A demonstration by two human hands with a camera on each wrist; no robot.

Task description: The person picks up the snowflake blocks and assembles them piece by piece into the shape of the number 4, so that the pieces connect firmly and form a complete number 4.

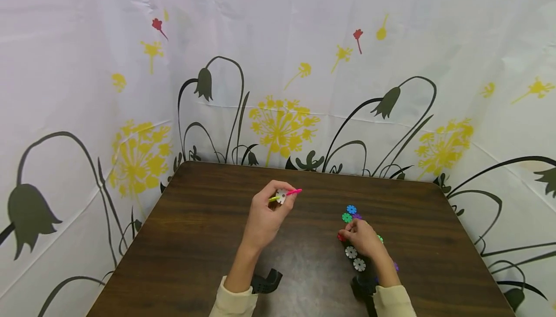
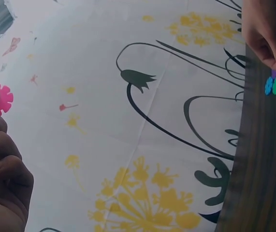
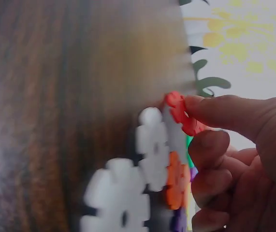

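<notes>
My left hand (image 1: 263, 218) is raised above the table and holds a small joined piece of plastic flower-shaped discs: a white disc (image 1: 282, 195), a yellow disc (image 1: 273, 199) and a pink disc (image 1: 294, 191). In the left wrist view the pink disc (image 2: 3, 100) stands at the fingertips. Over to the right, my right hand (image 1: 367, 240) pinches a red flower disc (image 3: 176, 107) between thumb and index finger. Two white discs (image 1: 351, 252) (image 1: 359, 264) lie near that hand, and an orange disc (image 3: 175, 181) shows beside them in the right wrist view.
Beyond the right hand lie a blue disc (image 1: 351, 209), a green disc (image 1: 346, 217) and a purple disc (image 1: 357, 216). More discs are partly covered by the right hand and forearm. The dark wooden table (image 1: 208, 211) ends at a flower-printed curtain (image 1: 278, 42).
</notes>
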